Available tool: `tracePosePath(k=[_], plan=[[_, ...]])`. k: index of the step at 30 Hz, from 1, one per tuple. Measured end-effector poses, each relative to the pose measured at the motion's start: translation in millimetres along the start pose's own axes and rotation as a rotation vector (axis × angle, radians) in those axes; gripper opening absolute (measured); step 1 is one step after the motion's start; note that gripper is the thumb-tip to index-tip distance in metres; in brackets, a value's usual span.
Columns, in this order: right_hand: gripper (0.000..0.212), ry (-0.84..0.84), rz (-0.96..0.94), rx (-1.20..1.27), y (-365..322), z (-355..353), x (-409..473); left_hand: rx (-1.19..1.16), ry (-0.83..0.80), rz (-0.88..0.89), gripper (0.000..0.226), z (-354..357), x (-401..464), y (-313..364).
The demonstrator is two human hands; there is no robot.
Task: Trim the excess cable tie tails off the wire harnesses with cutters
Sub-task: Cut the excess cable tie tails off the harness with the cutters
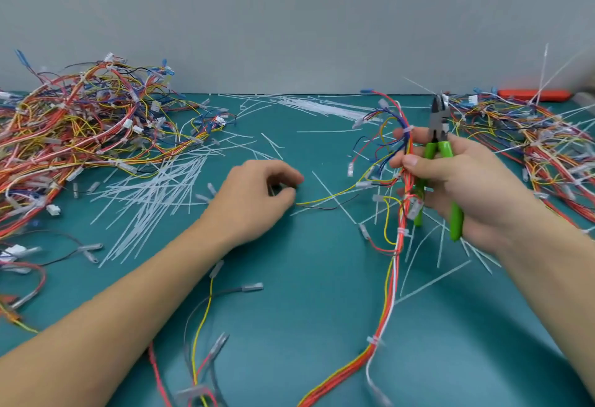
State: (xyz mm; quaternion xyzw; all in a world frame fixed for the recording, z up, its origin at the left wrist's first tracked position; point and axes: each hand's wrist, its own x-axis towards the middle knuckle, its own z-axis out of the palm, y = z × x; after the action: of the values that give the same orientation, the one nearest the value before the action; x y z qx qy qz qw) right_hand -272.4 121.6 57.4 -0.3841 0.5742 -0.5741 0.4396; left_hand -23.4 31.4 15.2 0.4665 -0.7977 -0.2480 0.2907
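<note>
My right hand [463, 181] grips green-handled cutters [439, 149], jaws pointing up and away. The same hand also pinches a wire harness [394, 277] of red, orange, yellow and white wires between thumb and fingers. This harness runs down toward the near edge and carries white cable ties along it. My left hand [257, 194] rests on the green mat [306, 277] at the centre, fingers curled down onto the surface; I cannot make out anything held in it. A thin yellow and dark wire [325, 202] lies just right of its fingertips.
A big pile of harnesses [80, 123] fills the left. Another pile [528, 142] with long uncut tie tails lies at the right. Cut white tie tails [151, 191] are strewn over the mat. An orange object [531, 95] sits at the back right by the grey wall.
</note>
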Motion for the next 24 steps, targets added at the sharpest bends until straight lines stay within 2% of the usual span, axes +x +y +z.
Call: tracePosePath(k=[1,2,5,8,13,20,22,24], plan=[[0.029,0.002,0.002,-0.01,1,-2,2,0.046,-0.016,0.034,0.014,1,-1,0],[0.029,0.015,-0.002,-0.031,2,-4,3,0.075,-0.022,0.068,0.011,2,-2,0],[0.029,0.1,-0.045,-0.054,1,-8,7,0.136,-0.015,0.095,0.02,4,-3,-3],[0.03,0.21,-0.078,-0.043,-2,-14,11,0.171,0.017,0.02,0.021,0,-1,-5],[0.028,0.389,-0.107,-0.057,0,-22,16,0.166,0.052,-0.025,0.036,-8,1,-7],[0.021,0.401,-0.112,-0.089,2,-23,19,0.202,0.078,-0.01,0.021,-2,3,-10],[0.017,0.404,-0.135,-0.171,6,-21,21,0.226,0.058,-0.007,0.023,-1,3,-10],[0.017,0.46,-0.245,-0.332,10,-22,21,0.228,0.064,0.027,0.02,-1,2,-8]])
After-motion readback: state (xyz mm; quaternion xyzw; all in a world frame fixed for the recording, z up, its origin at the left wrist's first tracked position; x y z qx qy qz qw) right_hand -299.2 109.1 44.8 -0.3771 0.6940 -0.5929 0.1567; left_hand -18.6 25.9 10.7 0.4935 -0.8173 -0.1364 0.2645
